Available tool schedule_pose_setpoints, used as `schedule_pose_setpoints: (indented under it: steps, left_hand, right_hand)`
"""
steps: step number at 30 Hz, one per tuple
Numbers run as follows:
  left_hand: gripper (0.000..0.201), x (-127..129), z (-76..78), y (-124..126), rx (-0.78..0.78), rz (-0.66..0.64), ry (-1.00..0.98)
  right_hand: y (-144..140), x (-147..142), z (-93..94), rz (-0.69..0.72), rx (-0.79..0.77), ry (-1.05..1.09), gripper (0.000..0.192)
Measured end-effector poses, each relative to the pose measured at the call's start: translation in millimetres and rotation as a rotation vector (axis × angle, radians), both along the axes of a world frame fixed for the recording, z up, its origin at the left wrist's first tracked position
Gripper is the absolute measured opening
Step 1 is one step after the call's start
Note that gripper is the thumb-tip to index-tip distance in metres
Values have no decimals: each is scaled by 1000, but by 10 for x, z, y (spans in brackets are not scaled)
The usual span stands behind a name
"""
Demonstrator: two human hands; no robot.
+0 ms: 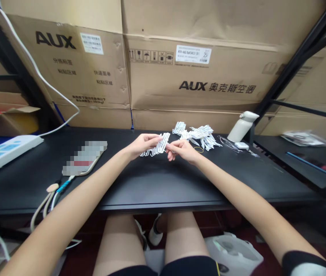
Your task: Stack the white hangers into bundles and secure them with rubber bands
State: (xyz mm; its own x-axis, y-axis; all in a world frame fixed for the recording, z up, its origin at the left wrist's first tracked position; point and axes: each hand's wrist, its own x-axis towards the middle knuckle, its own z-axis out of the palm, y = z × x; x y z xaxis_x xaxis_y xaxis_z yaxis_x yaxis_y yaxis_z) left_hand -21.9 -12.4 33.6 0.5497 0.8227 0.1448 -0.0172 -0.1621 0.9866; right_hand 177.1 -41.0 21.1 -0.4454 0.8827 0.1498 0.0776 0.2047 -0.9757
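My left hand (144, 145) is closed around a row of thin white hooks (162, 143), stacked side by side just above the black table. At the row's right edge my right hand (181, 149) pinches with thumb and forefinger, its other fingers curled in. What exactly sits between those right fingertips is partly hidden. More white hooks (144, 153) show beneath my left hand, their curved ends pointing down. Behind my right hand lies a loose pile of similar white hooks (203, 132), some lined up and some fanned out. A thin yellow rubber band (199, 149) is beside the pile.
A phone (85, 159) on a cable lies left on the black table (157, 191), near a white power strip (10, 151). A white bottle (242, 127) and earphone case (241, 145) stand right. Large cardboard boxes (157, 92) wall off the back.
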Motion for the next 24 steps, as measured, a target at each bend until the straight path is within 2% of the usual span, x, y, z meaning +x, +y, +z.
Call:
schedule_pose_setpoints:
  steps: [3, 6, 13, 24]
  left_hand:
    - [49, -13, -4, 12, -12, 84, -30]
    - [50, -23, -20, 22, 1, 146, 28]
    - [52, 7, -45, 2, 14, 165, 110]
    - [50, 19, -61, -2, 23, 132, 100]
  right_hand:
    - [8, 8, -12, 6, 6, -12, 45]
    - [9, 17, -27, 22, 23, -47, 45]
    - [-6, 30, -31, 47, 100, -117, 41]
    - [0, 15, -58, 32, 136, -109, 38]
